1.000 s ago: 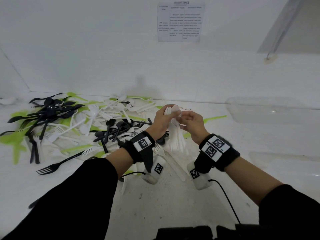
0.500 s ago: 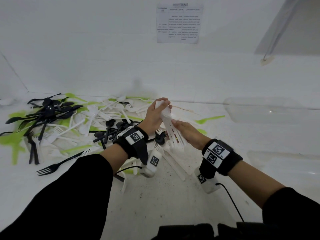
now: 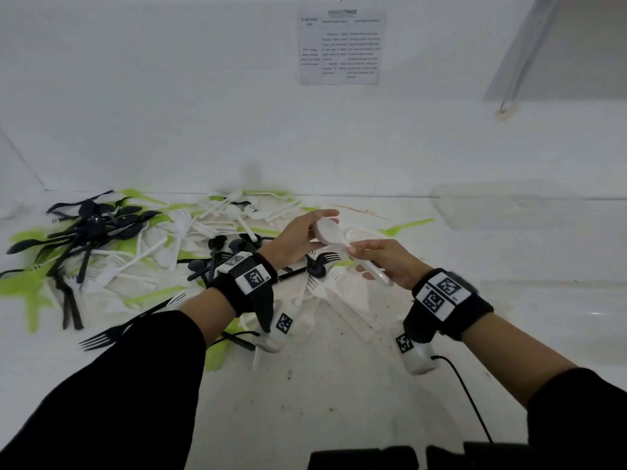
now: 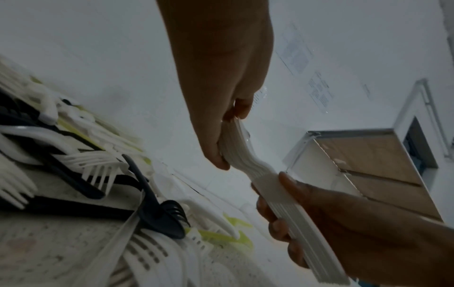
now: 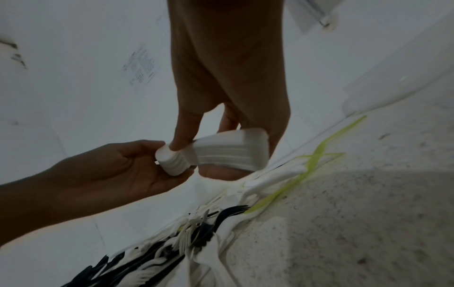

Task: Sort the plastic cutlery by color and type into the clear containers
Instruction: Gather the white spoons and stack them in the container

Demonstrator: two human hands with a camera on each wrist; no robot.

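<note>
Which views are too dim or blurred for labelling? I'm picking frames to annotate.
Head view: bright and even, the stack of white spoons sharp, straight edges bowed by the wide lens. Left wrist view: dim, left hand and right hand backlit and dark, pile of cutlery smeared. Right wrist view: dim and grainy, wall sheet unreadable.

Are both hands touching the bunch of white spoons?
Touching. The head view shows the left hand cupping the white spoons at the bowl end, and the right hand gripping their handles.
</note>
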